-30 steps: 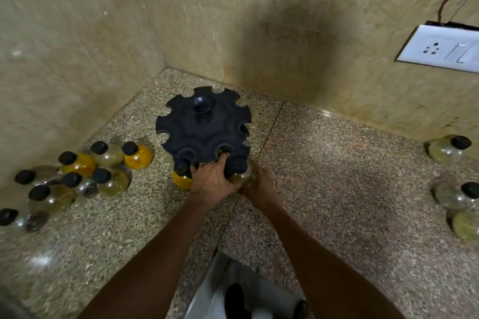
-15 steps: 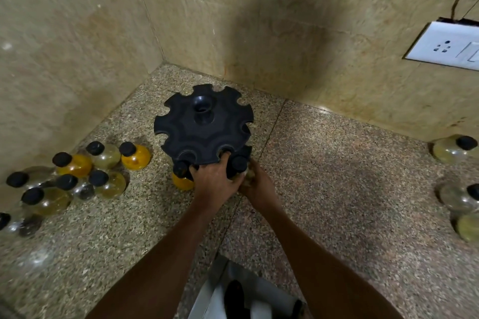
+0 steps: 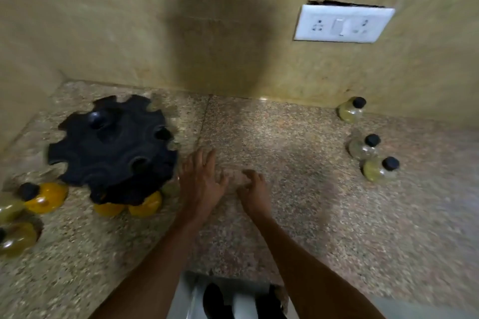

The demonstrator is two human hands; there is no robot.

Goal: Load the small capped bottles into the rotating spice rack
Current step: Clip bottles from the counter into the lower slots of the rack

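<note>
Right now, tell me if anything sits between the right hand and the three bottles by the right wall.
Nothing visible does. Bare granite counter lies between the right hand and the three bottles; the spice rack is off to the left.

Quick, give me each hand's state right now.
Left hand: open, fingers spread, holding nothing.
Right hand: fingers loosely curled, holding nothing.
</note>
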